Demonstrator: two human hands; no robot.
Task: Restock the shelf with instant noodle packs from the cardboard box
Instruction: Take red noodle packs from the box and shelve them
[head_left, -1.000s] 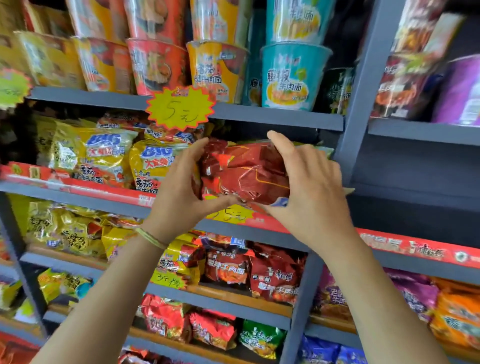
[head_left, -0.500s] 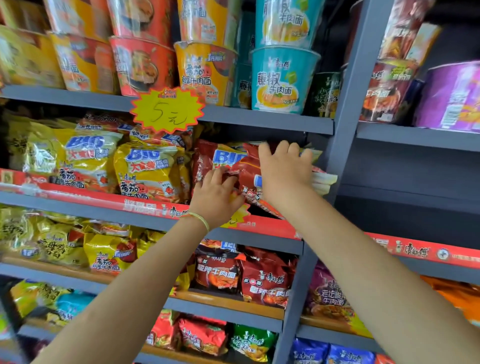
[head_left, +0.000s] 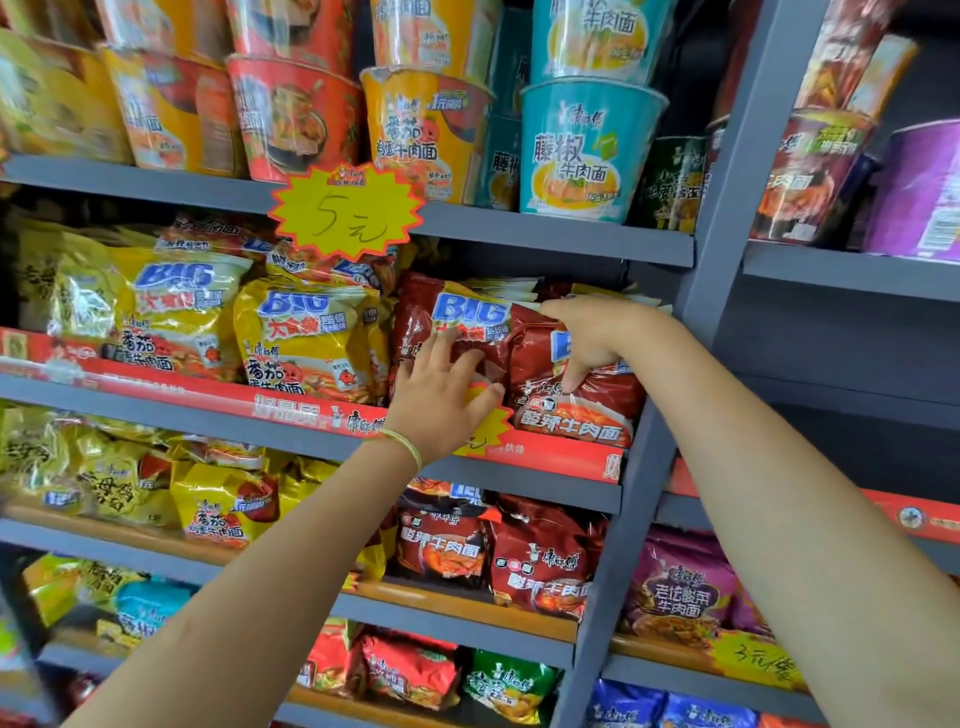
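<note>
Crinkly red foil noodle pack sits at the shelf front; our right hand pinches its top, left hand presses flat. We judge it light, slippery, brittle inside, best held by edges.

Bright, even light; glare on the cup noodles; wide-angle bending at edges; left shelf packs blurred.

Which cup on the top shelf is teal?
The teal cup, rightmost in the front row of that bay, above the right hand. Its neighbours, the yellow cup and red cup, differ.
</note>
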